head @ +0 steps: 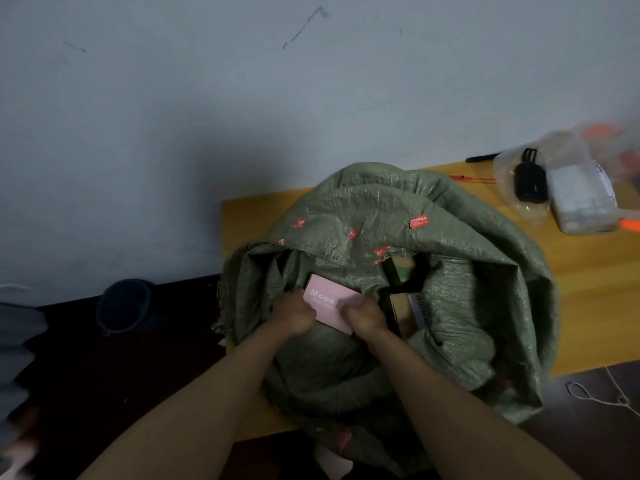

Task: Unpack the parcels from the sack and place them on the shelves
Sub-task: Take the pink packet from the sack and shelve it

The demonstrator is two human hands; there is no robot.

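A green woven sack [433, 244] sprawls over the wooden tabletop [588, 292], covering its left end from the rear edge to the front edge, its mouth folded open toward the person. Small red tags [419, 222] dot the sack's rim. Toward the tabletop's rear right corner lie a clear plastic bag [509, 202] with a black device [530, 183] inside, just beside a white wrapped parcel [583, 199]; blurred orange items [602, 131] sit behind them. A black pen [481, 157] rests at the rear edge, with a thin orange strip [471, 179] near it. On the dark floor left of the table stands a dark bucket [126, 304], and white string [595, 396] lies on the floor at the right.

Inside the sack's mouth, a brown cardboard box [403, 313] with a barcode label sits just right of the hands, with dark packaging behind it crowding the opening.

The left hand [294, 315] and the right hand [365, 315] both grip a pink box [327, 299] printed with white lettering. The fingers of each hand are curled round its near edge, the left at the near-left corner, the right at the near-right side. The pink box lies tilted within the sack's mouth, its far half showing beyond the knuckles, against the sack's inner fold.
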